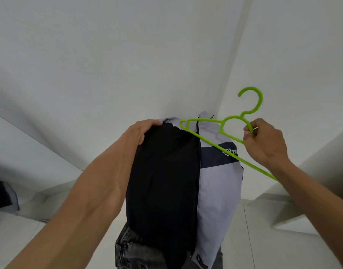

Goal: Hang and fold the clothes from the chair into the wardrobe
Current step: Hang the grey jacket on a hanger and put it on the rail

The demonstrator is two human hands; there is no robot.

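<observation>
A grey jacket with a black lining and a dark navy band hangs in front of me, held up high. My left hand grips its top edge at the collar. My right hand pinches a bright green plastic hanger near its neck, hook pointing up. The hanger's left arm lies across the jacket's collar, in front of the grey side. The lower end of the hanger disappears behind my right wrist.
Grey washed jeans show below the jacket. White walls meet in a corner behind it. A dark garment lies at the far left edge. White ledges run at lower right.
</observation>
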